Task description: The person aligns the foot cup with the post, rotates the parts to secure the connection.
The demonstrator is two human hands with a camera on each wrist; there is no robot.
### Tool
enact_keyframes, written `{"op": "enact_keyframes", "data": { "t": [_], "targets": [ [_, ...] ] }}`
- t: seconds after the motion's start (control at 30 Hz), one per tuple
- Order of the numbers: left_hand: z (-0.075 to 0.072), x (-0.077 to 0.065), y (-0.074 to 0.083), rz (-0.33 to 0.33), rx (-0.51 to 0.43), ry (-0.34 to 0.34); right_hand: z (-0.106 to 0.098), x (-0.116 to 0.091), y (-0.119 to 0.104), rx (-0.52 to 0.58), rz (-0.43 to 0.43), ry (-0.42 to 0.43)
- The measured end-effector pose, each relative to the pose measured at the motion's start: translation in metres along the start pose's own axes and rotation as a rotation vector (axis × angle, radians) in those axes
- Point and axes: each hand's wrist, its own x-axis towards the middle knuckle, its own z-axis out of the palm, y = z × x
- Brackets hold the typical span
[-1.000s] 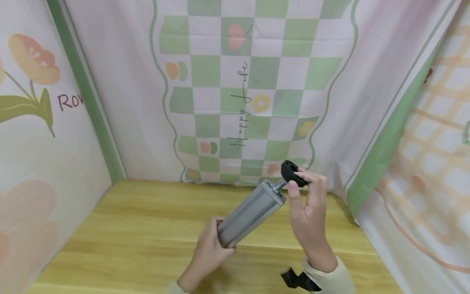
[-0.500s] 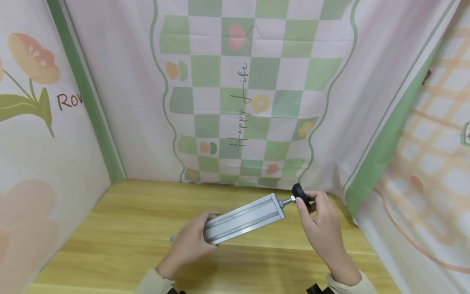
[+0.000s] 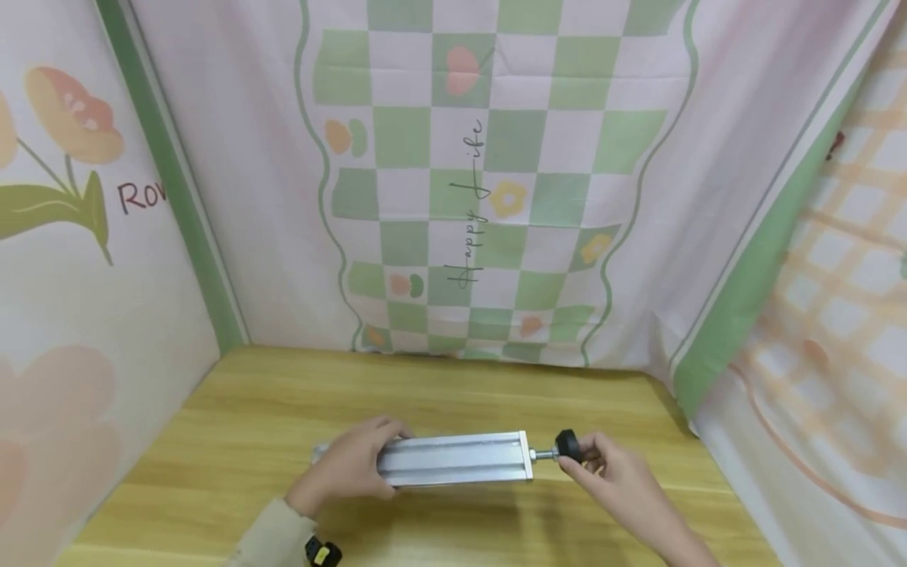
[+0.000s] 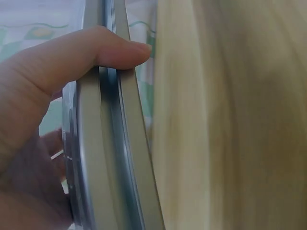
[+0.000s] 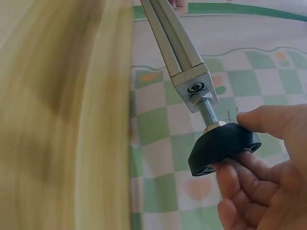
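A silver aluminium profile (image 3: 457,458) lies nearly level across the front middle of the head view, held above the table. My left hand (image 3: 350,465) grips it near its left end; in the left wrist view the thumb (image 4: 115,50) crosses its slotted face. Out of the right end cap comes a threaded bolt (image 5: 207,111) with nuts, carrying a black round levelling foot (image 5: 223,146). My right hand (image 3: 620,480) pinches that foot, thumb on one side and curled fingers on its underside. The left hand covers part of the profile's left end.
The wood-grain table (image 3: 283,386) spreads beneath both hands. Behind it hangs a green-and-white checked cloth (image 3: 460,197). Printed cloths close off the left (image 3: 64,315) and right (image 3: 815,354) sides. A black wrist strap piece (image 3: 323,553) shows at the left sleeve.
The profile has swung from a steep diagonal to almost level and come lower. Both hands went with it, the left moving left and the right moving down, still holding the profile and foot.
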Motion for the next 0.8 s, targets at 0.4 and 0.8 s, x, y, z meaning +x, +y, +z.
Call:
{"op": "enact_keyframes", "data": {
  "t": [0.4, 0.8],
  "targets": [
    [0.021, 0.002, -0.009, -0.010, 0.056, -0.086, 0.018, -0.010, 0.035, 0.148, 0.205, -0.213],
    [0.045, 0.002, -0.022, -0.021, 0.122, -0.135, 0.045, -0.016, 0.061, 0.128, 0.283, -0.272]
  ]
}}
